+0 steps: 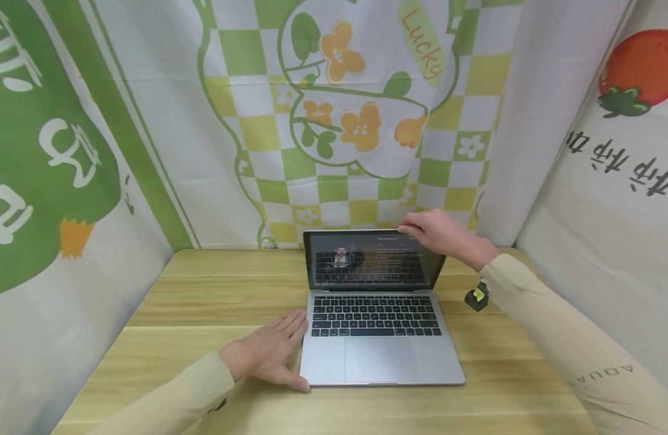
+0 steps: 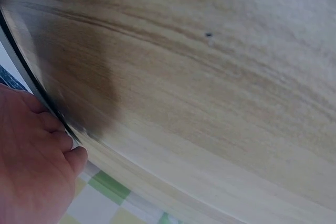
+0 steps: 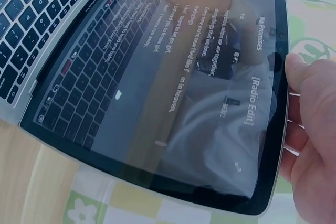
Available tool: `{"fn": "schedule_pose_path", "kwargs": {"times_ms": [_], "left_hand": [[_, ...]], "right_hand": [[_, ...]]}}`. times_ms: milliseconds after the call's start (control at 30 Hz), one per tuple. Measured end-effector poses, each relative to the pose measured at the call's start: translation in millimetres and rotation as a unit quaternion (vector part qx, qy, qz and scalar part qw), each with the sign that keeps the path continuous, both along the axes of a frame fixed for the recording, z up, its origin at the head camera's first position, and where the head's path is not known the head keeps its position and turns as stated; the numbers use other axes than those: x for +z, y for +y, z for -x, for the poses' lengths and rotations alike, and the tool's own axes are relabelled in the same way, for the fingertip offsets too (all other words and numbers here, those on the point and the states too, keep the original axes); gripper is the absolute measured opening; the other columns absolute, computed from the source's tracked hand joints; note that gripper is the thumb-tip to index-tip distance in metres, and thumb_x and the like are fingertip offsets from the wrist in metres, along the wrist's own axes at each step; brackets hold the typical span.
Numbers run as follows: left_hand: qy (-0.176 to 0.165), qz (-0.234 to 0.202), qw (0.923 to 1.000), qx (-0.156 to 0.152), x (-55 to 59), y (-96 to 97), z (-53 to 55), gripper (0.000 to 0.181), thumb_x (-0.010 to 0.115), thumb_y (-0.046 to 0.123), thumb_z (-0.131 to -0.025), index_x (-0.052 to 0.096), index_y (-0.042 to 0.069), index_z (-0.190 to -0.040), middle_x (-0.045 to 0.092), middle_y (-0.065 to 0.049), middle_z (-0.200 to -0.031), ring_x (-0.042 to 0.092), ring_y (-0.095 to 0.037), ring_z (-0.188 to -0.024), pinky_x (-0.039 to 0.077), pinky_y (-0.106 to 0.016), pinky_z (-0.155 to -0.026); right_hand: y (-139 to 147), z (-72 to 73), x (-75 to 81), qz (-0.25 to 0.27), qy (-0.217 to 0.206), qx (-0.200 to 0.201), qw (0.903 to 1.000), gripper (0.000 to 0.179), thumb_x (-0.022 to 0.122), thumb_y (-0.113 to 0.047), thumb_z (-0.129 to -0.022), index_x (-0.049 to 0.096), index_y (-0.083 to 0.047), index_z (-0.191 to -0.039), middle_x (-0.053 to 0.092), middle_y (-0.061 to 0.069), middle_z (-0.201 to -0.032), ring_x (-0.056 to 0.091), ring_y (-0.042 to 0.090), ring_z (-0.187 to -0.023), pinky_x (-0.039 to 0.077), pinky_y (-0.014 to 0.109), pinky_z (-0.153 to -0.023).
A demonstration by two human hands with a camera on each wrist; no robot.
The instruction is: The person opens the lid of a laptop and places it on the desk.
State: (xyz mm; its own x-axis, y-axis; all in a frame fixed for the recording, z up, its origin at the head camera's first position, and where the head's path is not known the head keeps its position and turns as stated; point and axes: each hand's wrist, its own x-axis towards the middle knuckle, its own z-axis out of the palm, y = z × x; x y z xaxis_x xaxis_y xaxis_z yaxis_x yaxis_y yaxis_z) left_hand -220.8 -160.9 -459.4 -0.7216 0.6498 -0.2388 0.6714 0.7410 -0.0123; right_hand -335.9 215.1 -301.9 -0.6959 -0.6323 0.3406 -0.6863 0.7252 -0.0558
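Observation:
A silver laptop (image 1: 385,360) stands unfolded on the wooden table, its keyboard toward me. The raised screen (image 1: 361,266) is lit and dark-toned; in the right wrist view its text includes "No Promises". My right hand (image 1: 439,234) pinches the top edge of that screen near its right corner. Up close, the right hand (image 3: 320,129) has its thumb at the front rim and its fingers behind the lid. Against the laptop's left side rests my left hand (image 1: 274,350), fingers extended and thumb spread near the front corner. The left wrist view shows the left hand (image 2: 37,150) beside the laptop's edge.
The laptop stands on a light wood table (image 1: 203,290). Behind it hangs a green and yellow checked curtain (image 1: 334,187) with flowers. Printed white cloth walls (image 1: 600,229) enclose both sides. A small black device (image 1: 477,297) hangs at the right wrist.

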Motion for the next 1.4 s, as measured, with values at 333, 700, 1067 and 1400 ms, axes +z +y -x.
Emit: {"fn": "schedule_pose_path", "kwargs": {"times_ms": [333,700,1067,1400], "left_hand": [[0.006,0.000,1.0000,-0.001,0.2,-0.1,-0.3,0.127,0.036,0.094,-0.072,0.019,0.000,-0.155,0.009,-0.021,-0.164,0.013,-0.034,-0.152,0.021,-0.044,-0.124],[0.002,0.003,1.0000,0.000,2.4,2.1,-1.1,0.127,0.037,0.094,-0.072,0.020,-0.001,-0.154,0.010,-0.021,-0.163,0.013,-0.034,-0.152,0.021,-0.044,-0.124],[-0.007,-0.001,1.0000,0.005,4.9,3.7,-1.4,0.126,0.040,0.093,-0.072,0.020,-0.001,-0.154,0.011,-0.021,-0.163,0.013,-0.034,-0.152,0.021,-0.045,-0.124],[-0.004,-0.004,1.0000,0.004,4.4,4.6,-1.9,0.126,0.040,0.093,-0.072,0.021,-0.002,-0.154,0.012,-0.021,-0.163,0.014,-0.034,-0.152,0.021,-0.044,-0.124]], "right_hand": [[10.0,5.3,0.4,0.011,-0.024,-0.026,0.9993,0.021,0.059,-0.029,-0.099,0.072,-0.013,-0.094,0.066,-0.003,-0.071,0.052,0.007,-0.056,0.047,0.030,-0.058],[14.4,14.6,4.0,0.012,-0.065,-0.050,0.9965,0.026,0.057,-0.031,-0.100,0.067,-0.012,-0.085,0.056,-0.002,-0.062,0.045,0.011,-0.053,0.041,0.030,-0.057],[13.6,26.3,11.8,0.006,-0.121,-0.092,0.9883,0.034,0.056,-0.036,-0.100,0.064,-0.012,-0.078,0.052,0.000,-0.060,0.044,0.014,-0.054,0.041,0.031,-0.056],[15.7,35.4,13.8,0.003,-0.144,-0.120,0.9823,0.040,0.055,-0.043,-0.099,0.064,-0.012,-0.076,0.051,0.000,-0.060,0.041,0.014,-0.053,0.038,0.030,-0.054]]}}
